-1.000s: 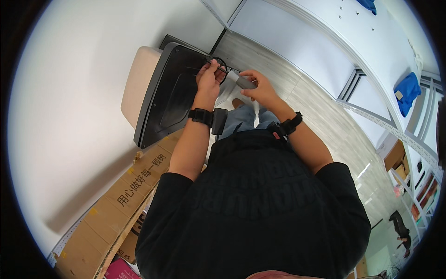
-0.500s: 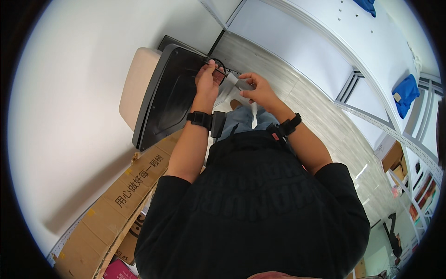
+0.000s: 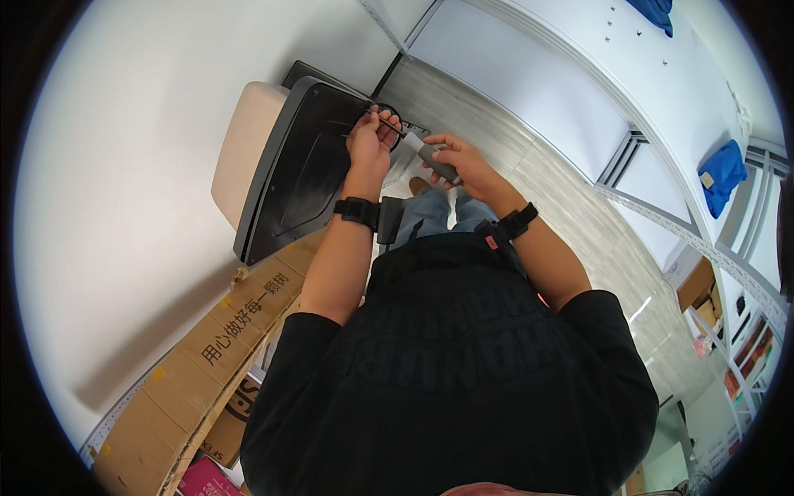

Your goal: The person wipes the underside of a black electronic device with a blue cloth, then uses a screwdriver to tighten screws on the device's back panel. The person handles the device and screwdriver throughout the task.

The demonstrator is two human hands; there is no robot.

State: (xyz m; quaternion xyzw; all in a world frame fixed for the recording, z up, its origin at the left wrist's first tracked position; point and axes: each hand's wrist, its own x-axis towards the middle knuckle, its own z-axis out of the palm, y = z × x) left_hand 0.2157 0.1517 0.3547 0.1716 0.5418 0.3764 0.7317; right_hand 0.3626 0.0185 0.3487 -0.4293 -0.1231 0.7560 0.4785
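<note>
A chair seat with a black underside (image 3: 302, 169) and a beige cushion (image 3: 241, 157) stands tipped on its side at the left. At its far right corner, my left hand (image 3: 370, 142) has thumb and fingers closed around the dark shaft of a screwdriver (image 3: 439, 164). The shaft's tip is at the seat's edge, partly hidden by my fingers. My right hand (image 3: 469, 168) grips the grey handle, fingers over the top and the palm side toward me. A dark loop (image 3: 394, 114) shows just beyond my left fingers.
A long brown cardboard box (image 3: 190, 364) lies along the left wall, with a magenta box (image 3: 207, 478) near its lower end. White metal shelving (image 3: 612, 132) runs along the far and right side, with a blue cloth item (image 3: 722, 178) on it. Grey wood-look floor (image 3: 571, 194) lies between.
My right hand's fingers have shifted and turned on the screwdriver handle, leaving more of the grey handle showing. My left hand has hardly moved at the seat's edge.
</note>
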